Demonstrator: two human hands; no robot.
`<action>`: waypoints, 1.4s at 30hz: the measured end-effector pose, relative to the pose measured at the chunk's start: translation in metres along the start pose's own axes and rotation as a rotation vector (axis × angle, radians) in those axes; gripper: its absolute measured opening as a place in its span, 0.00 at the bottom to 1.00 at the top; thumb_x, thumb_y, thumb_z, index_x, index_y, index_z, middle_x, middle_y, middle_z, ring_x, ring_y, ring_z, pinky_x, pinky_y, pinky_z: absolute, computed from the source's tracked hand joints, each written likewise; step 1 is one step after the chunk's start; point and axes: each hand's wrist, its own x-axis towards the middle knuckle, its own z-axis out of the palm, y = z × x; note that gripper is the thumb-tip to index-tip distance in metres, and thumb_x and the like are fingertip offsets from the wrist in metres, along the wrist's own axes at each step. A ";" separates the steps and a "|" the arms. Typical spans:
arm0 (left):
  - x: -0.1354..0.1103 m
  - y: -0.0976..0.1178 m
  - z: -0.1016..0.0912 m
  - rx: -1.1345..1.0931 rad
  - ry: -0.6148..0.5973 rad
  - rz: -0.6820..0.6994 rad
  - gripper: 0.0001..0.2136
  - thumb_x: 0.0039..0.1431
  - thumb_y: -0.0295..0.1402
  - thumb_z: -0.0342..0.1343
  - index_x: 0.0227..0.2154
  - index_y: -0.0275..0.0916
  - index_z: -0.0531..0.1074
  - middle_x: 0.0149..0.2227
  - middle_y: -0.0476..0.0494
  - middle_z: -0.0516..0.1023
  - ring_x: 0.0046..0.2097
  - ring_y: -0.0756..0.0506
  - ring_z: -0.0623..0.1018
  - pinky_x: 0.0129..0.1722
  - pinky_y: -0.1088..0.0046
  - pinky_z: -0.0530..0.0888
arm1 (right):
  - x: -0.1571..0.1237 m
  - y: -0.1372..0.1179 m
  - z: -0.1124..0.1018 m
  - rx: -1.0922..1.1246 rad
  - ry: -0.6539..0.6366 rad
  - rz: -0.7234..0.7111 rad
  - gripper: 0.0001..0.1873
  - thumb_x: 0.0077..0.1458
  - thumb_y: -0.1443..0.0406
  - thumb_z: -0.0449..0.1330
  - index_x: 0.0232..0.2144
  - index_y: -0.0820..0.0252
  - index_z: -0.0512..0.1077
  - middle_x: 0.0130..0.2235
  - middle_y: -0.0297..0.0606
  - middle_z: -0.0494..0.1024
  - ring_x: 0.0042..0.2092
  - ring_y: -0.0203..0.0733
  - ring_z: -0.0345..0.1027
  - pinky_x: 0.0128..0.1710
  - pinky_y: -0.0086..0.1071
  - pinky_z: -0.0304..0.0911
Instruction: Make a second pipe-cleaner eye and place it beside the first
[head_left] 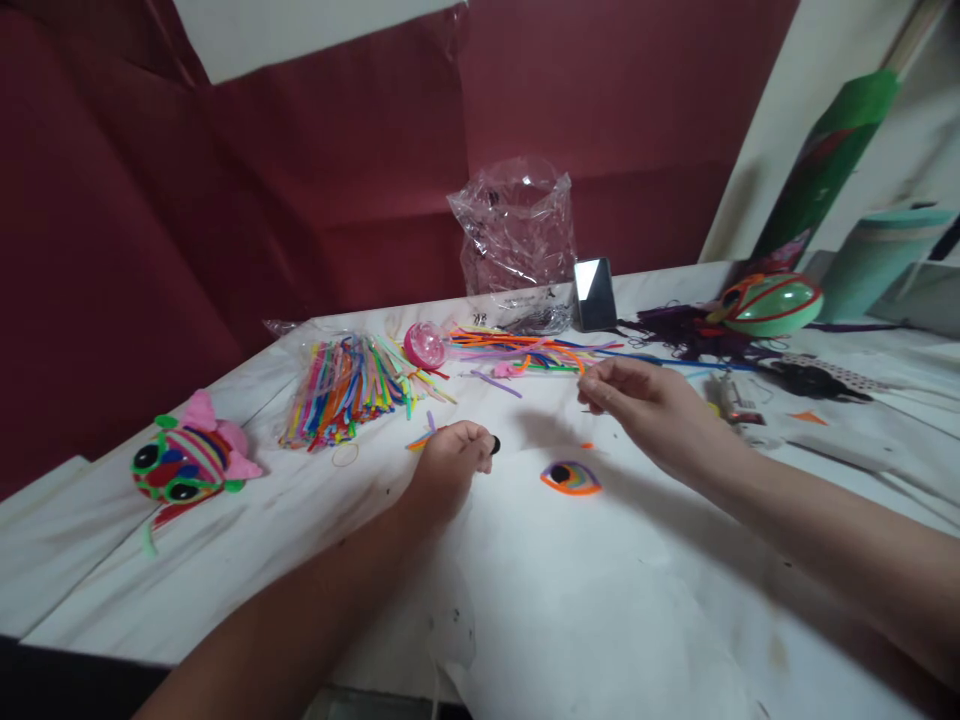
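Note:
My left hand (pixel 456 460) is closed in a pinch, and a small black disc (pixel 495 445) shows at its fingertips. Higher and to the right, my right hand (pixel 626 392) has thumb and forefinger pressed together. The end of an orange pipe cleaner (pixel 574 358) shows right by those fingertips, but whether they grip it I cannot tell. On the white table between and below the hands lies an eye shape (pixel 581 488) made of bent orange, purple and other coloured pipe cleaners around a black round centre. Short pipe cleaner pieces (pixel 418 442) lie behind my left hand.
A clear bag of colourful pipe cleaners (pixel 349 390), a pink round container (pixel 424 346) and a decorated fish (pixel 187 460) sit on the left. Behind are a plastic bag (pixel 517 240) and a phone (pixel 595 295). A green balloon-like ball (pixel 780 305) is at right.

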 end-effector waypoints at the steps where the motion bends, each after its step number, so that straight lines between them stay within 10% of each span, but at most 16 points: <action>1: 0.000 -0.001 0.000 -0.018 -0.025 -0.001 0.07 0.44 0.34 0.55 0.20 0.35 0.65 0.17 0.54 0.63 0.21 0.55 0.62 0.27 0.76 0.61 | 0.000 0.003 0.002 0.030 -0.034 0.017 0.14 0.48 0.53 0.56 0.26 0.59 0.66 0.27 0.34 0.70 0.29 0.36 0.62 0.30 0.31 0.58; 11: -0.019 0.008 0.014 0.153 -0.130 -0.048 0.06 0.45 0.32 0.53 0.21 0.35 0.64 0.18 0.54 0.63 0.21 0.55 0.59 0.23 0.77 0.56 | -0.030 0.009 0.040 0.169 -0.506 0.124 0.10 0.49 0.59 0.55 0.27 0.61 0.66 0.24 0.29 0.63 0.25 0.31 0.53 0.24 0.27 0.49; 42: -0.024 0.005 0.014 0.194 -0.129 0.056 0.05 0.46 0.32 0.55 0.23 0.35 0.67 0.21 0.53 0.64 0.24 0.55 0.60 0.25 0.78 0.57 | -0.034 0.020 0.048 0.210 -0.419 0.118 0.10 0.48 0.59 0.56 0.23 0.60 0.66 0.22 0.28 0.63 0.24 0.31 0.52 0.23 0.27 0.48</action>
